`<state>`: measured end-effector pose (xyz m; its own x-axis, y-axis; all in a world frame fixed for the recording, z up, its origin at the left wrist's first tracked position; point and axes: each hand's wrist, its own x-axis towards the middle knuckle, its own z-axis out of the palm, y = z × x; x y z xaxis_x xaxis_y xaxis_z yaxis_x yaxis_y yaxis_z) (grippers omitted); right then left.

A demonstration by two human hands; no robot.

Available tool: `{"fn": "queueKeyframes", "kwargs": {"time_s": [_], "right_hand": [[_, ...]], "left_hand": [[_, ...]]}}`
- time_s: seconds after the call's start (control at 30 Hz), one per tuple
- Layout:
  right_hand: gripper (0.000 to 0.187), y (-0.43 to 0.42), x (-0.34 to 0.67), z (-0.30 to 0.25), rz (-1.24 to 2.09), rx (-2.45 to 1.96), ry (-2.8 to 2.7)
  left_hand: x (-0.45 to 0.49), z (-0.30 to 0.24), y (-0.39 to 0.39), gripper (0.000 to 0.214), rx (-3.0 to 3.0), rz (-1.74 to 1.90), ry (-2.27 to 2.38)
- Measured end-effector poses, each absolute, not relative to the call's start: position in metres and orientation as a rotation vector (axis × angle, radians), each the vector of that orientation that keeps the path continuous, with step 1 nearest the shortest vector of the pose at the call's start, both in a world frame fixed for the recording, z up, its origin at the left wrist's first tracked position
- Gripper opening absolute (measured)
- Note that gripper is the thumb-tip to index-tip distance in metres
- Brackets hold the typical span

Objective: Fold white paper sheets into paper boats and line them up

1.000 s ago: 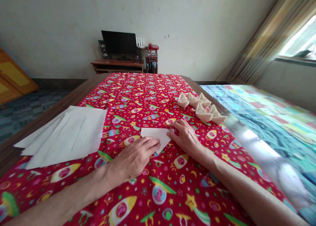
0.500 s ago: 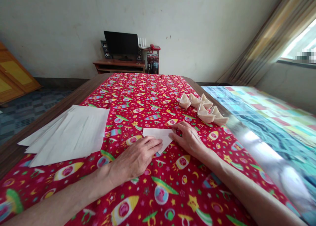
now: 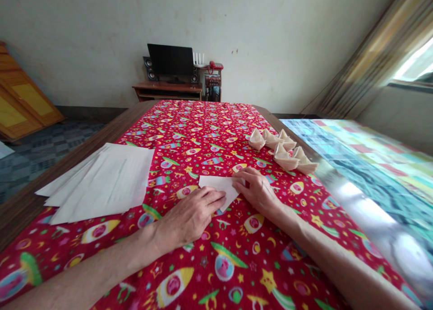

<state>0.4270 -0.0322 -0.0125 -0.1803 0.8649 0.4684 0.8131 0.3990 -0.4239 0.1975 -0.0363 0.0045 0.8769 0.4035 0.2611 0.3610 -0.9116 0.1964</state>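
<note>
A small folded white paper (image 3: 218,182) lies on the red patterned tablecloth in front of me. My left hand (image 3: 191,213) has its fingers together and bent over the lower left edge of the paper; its thumb is hidden. At the paper's right corner, my right hand (image 3: 257,192) is closed, with thumb and fingers pinching the edge. Several folded paper boat-like shapes (image 3: 284,156) stand in a group beyond my right hand. To the left of my left hand, a fanned stack of white paper sheets (image 3: 108,183) rests on the cloth.
The tablecloth (image 3: 203,138) covers most of a long brown table (image 3: 111,125). Beyond its far end stand a small desk with a monitor (image 3: 170,59), speakers and a red telephone (image 3: 215,66). A bed with a checkered cover (image 3: 355,156) is along the right side, a wooden cabinet (image 3: 27,93) at the left.
The whole view has shifted slightly to the right in the picture. The right fingers seem to lie a little further over the paper's corner; the left hand keeps its place on it.
</note>
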Motion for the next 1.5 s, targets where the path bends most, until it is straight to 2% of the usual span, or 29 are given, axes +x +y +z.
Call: {"fn": "queueKeyframes", "kwargs": {"time_s": [0.27, 0.4, 0.6, 0.73, 0.93, 1.03, 1.1, 1.17, 1.3, 1.5], "right_hand": [[0.020, -0.040, 0.429, -0.012, -0.054, -1.361, -2.124], [0.016, -0.044, 0.429, -0.010, -0.133, -1.328, -2.109], [0.005, -0.042, 0.427, -0.010, 0.030, -1.380, -2.074], [0.006, -0.037, 0.428, -0.011, 0.176, -1.494, -2.024], [0.005, -0.038, 0.429, -0.011, 0.268, -1.351, -2.009], [0.010, -0.040, 0.429, -0.010, 0.204, -1.282, -2.103], [0.012, -0.042, 0.429, -0.009, 0.108, -1.258, -2.178], [0.014, -0.043, 0.429, -0.007, -0.008, -1.237, -2.255], [0.019, -0.046, 0.428, -0.004, -0.175, -1.244, -2.369], [0.023, -0.050, 0.436, 0.002, -0.231, -1.159, -2.508]], "left_hand": [[0.197, 0.004, -0.036, 0.052, 2.873, 0.438, 0.588], [0.196, 0.004, -0.036, 0.051, 2.888, 0.416, 0.602], [0.198, 0.004, -0.036, 0.051, 2.889, 0.444, 0.596], [0.197, 0.005, -0.037, 0.050, 2.887, 0.481, 0.588], [0.201, -0.005, -0.023, 0.023, 2.685, 0.738, 0.657], [0.209, -0.006, -0.013, 0.029, 2.644, 0.868, 0.878], [0.214, -0.001, -0.008, 0.036, 2.821, 0.870, 0.952], [0.218, 0.006, -0.005, 0.033, 3.030, 0.834, 0.965], [0.217, 0.012, -0.001, 0.013, 3.159, 0.646, 0.782], [0.208, 0.008, -0.004, 0.022, 3.079, 0.488, 0.653]]}}
